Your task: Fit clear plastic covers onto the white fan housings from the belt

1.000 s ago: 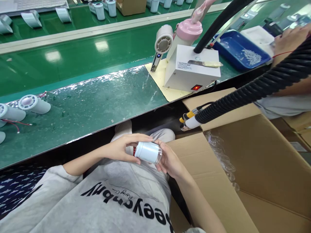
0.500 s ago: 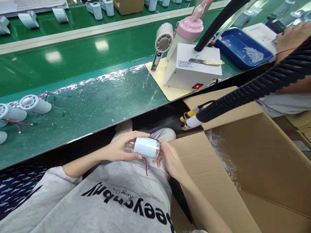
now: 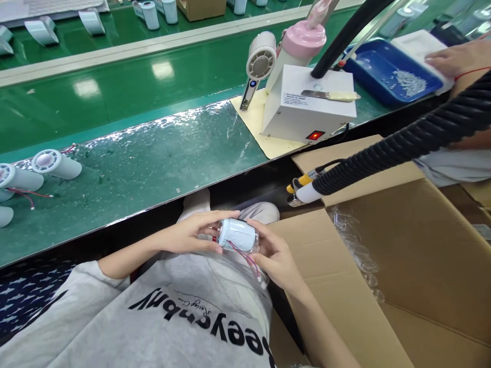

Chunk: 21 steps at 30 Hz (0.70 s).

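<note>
Above my lap I hold a pale blue cylindrical fan housing [image 3: 238, 232] between both hands, lying on its side. Clear plastic shows around its ends. My left hand [image 3: 199, 231] grips the left end, thumb below and fingers above. At the right end, my right hand [image 3: 274, 255] has its fingers and thumb round the clear rim. Red and dark wires [image 3: 245, 254] with a small white connector hang from the housing's near side. Similar housings [image 3: 57, 164] with wires lie at the left of the green bench [image 3: 161, 168].
A black flexible hose with a nozzle [image 3: 301, 191] reaches in over an open cardboard box [image 3: 418, 240] holding clear plastic parts [image 3: 358, 245]. On the bench stand a white device [image 3: 310, 105], a handheld fan [image 3: 261, 59] and a pink-lidded bottle [image 3: 305, 38]. Another person's hand [image 3: 460, 59] is near a blue tray [image 3: 378, 66].
The fan housing has turned in my hands and shifted slightly right, bringing its wires onto the side facing me. My right hand has changed its hold on the right end.
</note>
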Each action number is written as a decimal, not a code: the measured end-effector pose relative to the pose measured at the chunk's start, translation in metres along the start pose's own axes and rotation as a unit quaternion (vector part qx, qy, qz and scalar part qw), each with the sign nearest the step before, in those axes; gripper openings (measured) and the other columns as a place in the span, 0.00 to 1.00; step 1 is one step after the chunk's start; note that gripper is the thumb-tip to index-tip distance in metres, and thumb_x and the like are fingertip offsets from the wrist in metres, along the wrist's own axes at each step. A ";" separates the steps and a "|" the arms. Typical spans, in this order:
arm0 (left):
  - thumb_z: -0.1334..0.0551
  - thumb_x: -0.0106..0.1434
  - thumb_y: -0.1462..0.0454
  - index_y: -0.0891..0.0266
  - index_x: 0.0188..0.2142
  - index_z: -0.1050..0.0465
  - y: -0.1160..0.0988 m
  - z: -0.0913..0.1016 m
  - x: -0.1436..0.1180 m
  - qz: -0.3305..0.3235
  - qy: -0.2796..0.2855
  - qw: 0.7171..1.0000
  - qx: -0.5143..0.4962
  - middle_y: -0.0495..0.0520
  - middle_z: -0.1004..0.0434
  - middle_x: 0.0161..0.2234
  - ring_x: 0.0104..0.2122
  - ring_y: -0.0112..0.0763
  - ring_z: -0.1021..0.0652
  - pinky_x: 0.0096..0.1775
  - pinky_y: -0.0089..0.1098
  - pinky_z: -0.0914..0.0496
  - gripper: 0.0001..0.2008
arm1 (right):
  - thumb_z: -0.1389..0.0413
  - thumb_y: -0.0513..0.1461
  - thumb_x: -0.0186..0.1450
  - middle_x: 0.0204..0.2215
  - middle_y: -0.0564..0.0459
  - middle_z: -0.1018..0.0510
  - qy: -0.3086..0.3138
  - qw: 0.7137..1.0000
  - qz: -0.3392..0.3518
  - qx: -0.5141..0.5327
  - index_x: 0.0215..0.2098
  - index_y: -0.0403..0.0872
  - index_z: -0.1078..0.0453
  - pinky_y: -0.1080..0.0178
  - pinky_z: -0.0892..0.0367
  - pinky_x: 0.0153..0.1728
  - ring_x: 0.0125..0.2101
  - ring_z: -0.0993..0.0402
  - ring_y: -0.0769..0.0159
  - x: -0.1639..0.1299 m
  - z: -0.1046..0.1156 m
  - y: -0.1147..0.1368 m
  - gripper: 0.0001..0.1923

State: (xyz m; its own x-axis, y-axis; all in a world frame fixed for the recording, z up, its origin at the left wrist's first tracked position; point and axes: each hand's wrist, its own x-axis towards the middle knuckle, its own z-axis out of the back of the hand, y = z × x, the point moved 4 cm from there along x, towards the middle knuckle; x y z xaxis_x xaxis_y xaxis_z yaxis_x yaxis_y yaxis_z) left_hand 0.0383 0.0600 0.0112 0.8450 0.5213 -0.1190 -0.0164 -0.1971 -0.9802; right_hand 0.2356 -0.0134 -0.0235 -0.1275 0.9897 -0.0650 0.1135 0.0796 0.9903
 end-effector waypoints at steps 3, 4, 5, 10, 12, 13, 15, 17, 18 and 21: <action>0.30 0.63 0.66 0.49 0.69 0.37 0.010 -0.002 0.001 0.024 -0.004 0.999 -0.044 0.60 0.27 0.63 0.57 0.42 0.21 0.56 0.43 0.24 0.37 | 0.27 0.50 0.56 0.54 0.46 0.19 -0.017 1.000 -0.010 -0.012 0.55 0.55 0.21 0.51 0.19 0.49 0.50 0.18 0.49 -0.002 0.002 -0.002 0.29; 0.30 0.62 0.66 0.49 0.68 0.37 0.013 -0.003 0.002 0.026 -0.007 0.998 -0.049 0.60 0.26 0.62 0.56 0.42 0.21 0.56 0.42 0.24 0.37 | 0.26 0.50 0.56 0.55 0.47 0.19 -0.017 1.000 -0.017 -0.013 0.55 0.56 0.21 0.50 0.19 0.49 0.49 0.18 0.50 -0.002 0.003 -0.004 0.29; 0.30 0.62 0.66 0.49 0.68 0.37 0.017 -0.004 0.003 0.028 -0.009 0.998 -0.050 0.60 0.26 0.62 0.55 0.41 0.21 0.55 0.41 0.24 0.37 | 0.26 0.49 0.56 0.55 0.48 0.19 -0.016 1.000 -0.024 -0.010 0.55 0.56 0.21 0.50 0.19 0.49 0.48 0.17 0.50 -0.003 0.003 -0.005 0.29; 0.28 0.62 0.64 0.48 0.68 0.37 0.029 -0.007 0.004 0.027 -0.009 0.998 -0.060 0.60 0.28 0.64 0.54 0.40 0.19 0.53 0.39 0.23 0.37 | 0.26 0.47 0.56 0.56 0.49 0.20 -0.012 1.000 -0.018 0.005 0.55 0.57 0.21 0.51 0.18 0.48 0.49 0.17 0.50 -0.006 0.004 -0.008 0.29; 0.28 0.61 0.63 0.48 0.68 0.36 0.029 -0.007 0.007 0.019 -0.003 0.997 -0.072 0.61 0.32 0.66 0.56 0.41 0.21 0.54 0.39 0.24 0.37 | 0.26 0.46 0.56 0.56 0.49 0.20 -0.014 1.000 -0.005 -0.001 0.55 0.58 0.21 0.52 0.19 0.49 0.50 0.18 0.50 -0.006 0.007 -0.007 0.29; 0.28 0.61 0.62 0.49 0.68 0.36 0.028 -0.007 0.011 0.018 -0.001 0.997 -0.074 0.61 0.32 0.66 0.56 0.41 0.21 0.55 0.39 0.25 0.37 | 0.26 0.46 0.56 0.56 0.48 0.20 -0.018 1.000 -0.001 -0.005 0.55 0.58 0.21 0.52 0.19 0.49 0.51 0.19 0.50 -0.006 0.009 -0.008 0.29; 0.28 0.61 0.61 0.52 0.67 0.35 0.028 -0.007 0.025 0.020 -0.003 0.997 -0.068 0.62 0.30 0.64 0.55 0.40 0.21 0.54 0.38 0.25 0.36 | 0.26 0.47 0.56 0.57 0.46 0.21 -0.037 0.999 -0.002 -0.010 0.55 0.56 0.21 0.52 0.20 0.51 0.54 0.21 0.49 -0.003 0.017 -0.011 0.29; 0.27 0.59 0.59 0.56 0.64 0.31 0.031 -0.006 0.047 0.019 -0.020 0.998 -0.053 0.63 0.26 0.59 0.52 0.39 0.21 0.51 0.36 0.25 0.34 | 0.26 0.47 0.56 0.58 0.45 0.22 -0.069 0.998 0.000 0.008 0.54 0.54 0.22 0.51 0.21 0.52 0.56 0.22 0.49 0.003 0.028 -0.019 0.29; 0.26 0.58 0.58 0.59 0.61 0.29 0.033 -0.005 0.061 0.020 -0.037 0.998 -0.040 0.62 0.25 0.57 0.50 0.38 0.21 0.50 0.35 0.25 0.32 | 0.26 0.46 0.55 0.58 0.45 0.23 -0.088 0.996 0.003 0.024 0.53 0.53 0.22 0.51 0.22 0.53 0.56 0.22 0.49 0.006 0.035 -0.024 0.28; 0.28 0.57 0.55 0.64 0.51 0.24 0.042 -0.005 0.108 0.028 -0.086 0.996 0.006 0.59 0.21 0.48 0.43 0.35 0.21 0.46 0.33 0.26 0.25 | 0.24 0.44 0.52 0.56 0.45 0.22 -0.139 0.988 0.015 0.069 0.51 0.52 0.24 0.51 0.22 0.53 0.53 0.21 0.51 0.017 0.059 -0.042 0.30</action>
State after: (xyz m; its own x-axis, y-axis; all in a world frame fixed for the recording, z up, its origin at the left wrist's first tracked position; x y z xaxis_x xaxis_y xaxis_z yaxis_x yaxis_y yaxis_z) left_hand 0.1315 0.1041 -0.0424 0.7379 0.6451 -0.1982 -0.0688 -0.2203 -0.9730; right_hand 0.2867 0.0069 -0.0735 0.1522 0.9847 -0.0850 0.2478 0.0453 0.9677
